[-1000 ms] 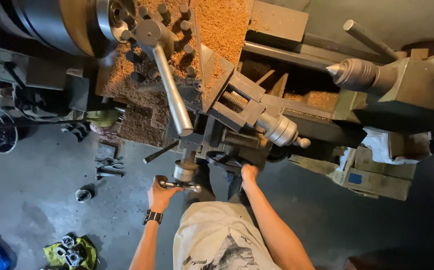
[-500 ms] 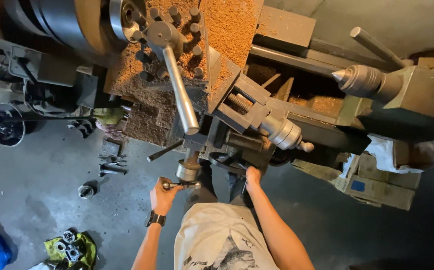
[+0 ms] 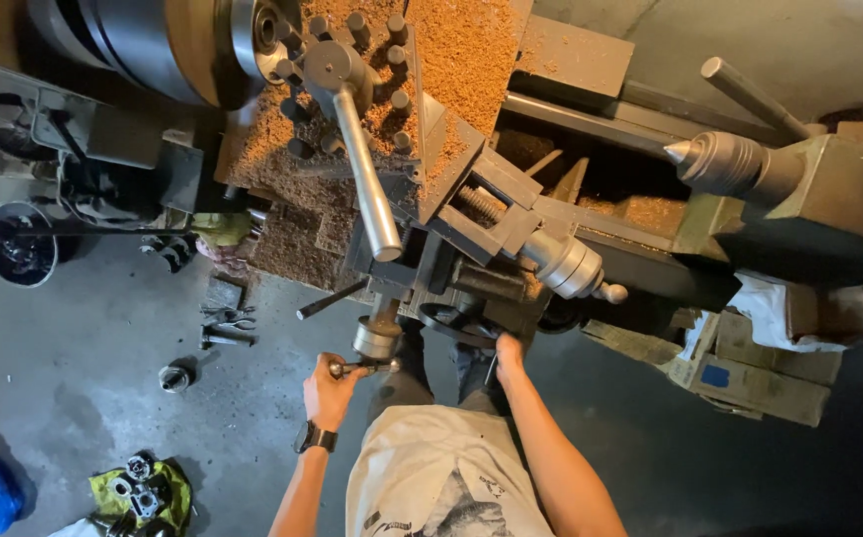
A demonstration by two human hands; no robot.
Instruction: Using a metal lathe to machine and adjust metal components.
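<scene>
I look down on a metal lathe covered in brown shavings (image 3: 451,60). My left hand (image 3: 329,390) is closed around the small crank handle (image 3: 364,367) of the cross-slide dial (image 3: 377,336) at the carriage front. My right hand (image 3: 507,356) rests on the dark carriage handwheel (image 3: 456,323), fingers curled over its rim. A long steel lever (image 3: 367,184) sticks out from the tool post (image 3: 327,65) above my left hand. The chuck (image 3: 223,40) is at the top left, and the tailstock (image 3: 750,164) with its pointed centre is at the right.
On the grey floor to the left lie loose tools (image 3: 223,323), a small round metal part (image 3: 173,378), a black round tub (image 3: 19,244) and a yellow-green rag holding metal parts (image 3: 143,487). Cardboard and white cloth (image 3: 750,348) sit under the tailstock.
The view has shifted slightly. My left hand has turned the crank handle a little; my right hand stays on the handwheel.
</scene>
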